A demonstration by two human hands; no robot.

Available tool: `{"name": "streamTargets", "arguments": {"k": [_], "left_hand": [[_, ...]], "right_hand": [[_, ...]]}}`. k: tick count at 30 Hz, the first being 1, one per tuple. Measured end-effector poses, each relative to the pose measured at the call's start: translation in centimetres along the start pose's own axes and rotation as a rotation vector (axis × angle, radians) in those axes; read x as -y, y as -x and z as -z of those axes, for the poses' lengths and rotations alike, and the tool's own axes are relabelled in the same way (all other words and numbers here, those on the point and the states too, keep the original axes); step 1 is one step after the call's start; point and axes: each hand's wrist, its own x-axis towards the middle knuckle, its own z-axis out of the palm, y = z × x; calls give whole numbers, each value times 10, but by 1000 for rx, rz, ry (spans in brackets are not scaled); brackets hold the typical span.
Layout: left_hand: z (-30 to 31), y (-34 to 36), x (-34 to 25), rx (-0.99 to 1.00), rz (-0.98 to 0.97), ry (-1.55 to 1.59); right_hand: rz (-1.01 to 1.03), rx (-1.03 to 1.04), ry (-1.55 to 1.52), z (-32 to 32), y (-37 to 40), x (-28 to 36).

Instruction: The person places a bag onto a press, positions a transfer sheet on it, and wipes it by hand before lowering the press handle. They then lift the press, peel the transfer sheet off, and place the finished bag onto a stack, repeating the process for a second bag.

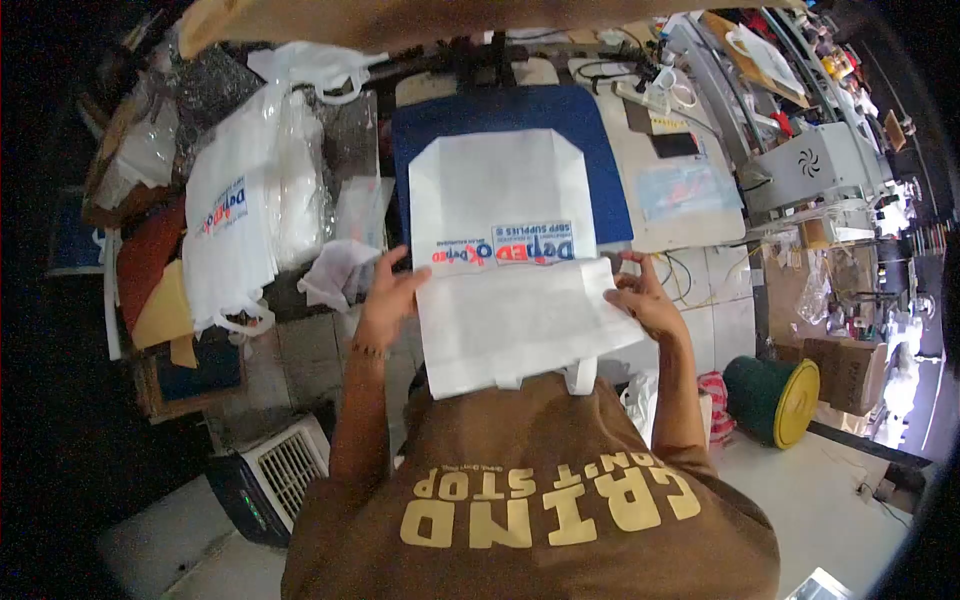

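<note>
Stacked white bags [235, 240] crowd the blue platen [600, 140] from the left; phone [675, 145] and cables [685, 272] clutter the white board [628, 180] on its right. Near side is open, over bare floor tiles [300, 355].

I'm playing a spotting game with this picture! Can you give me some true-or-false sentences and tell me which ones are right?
1. The left hand and right hand both hold a white bag. True.
2. The pad beyond the hands is red. False: it is blue.
3. The stack of white bags lies on the right-hand side. False: it lies on the left-hand side.
4. The green drum has a yellow lid. True.
</note>
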Motion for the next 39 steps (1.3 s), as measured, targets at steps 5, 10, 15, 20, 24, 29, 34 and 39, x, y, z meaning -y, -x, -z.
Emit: {"name": "streamTargets", "arguments": {"k": [5,10,15,20,24,29,34,39], "left_hand": [[-18,-45,-15,-193,-116,-6],[-17,-76,-8,-69,-339,-46],[-30,-70,-27,-40,-484,69],[-39,-88,-37,-93,-715,207],[-53,-122,-39,-228,-685,-11],[-56,-139,-19,-336,-713,-190],[-53,-150,-15,-470,-781,-226],[-47,-128,-34,-462,-825,-229]], "right_hand": [[-1,-56,49,-12,-30,-8],[71,-100,60,-30,-42,4],[207,34,173,-15,-45,-10],[481,-88,219,-21,-45,33],[488,-132,401,-4,-100,19],[575,-194,597,2,-80,0],[473,-271,589,-3,-21,-11],[-60,-62,-878,-1,-6,-37]]}}
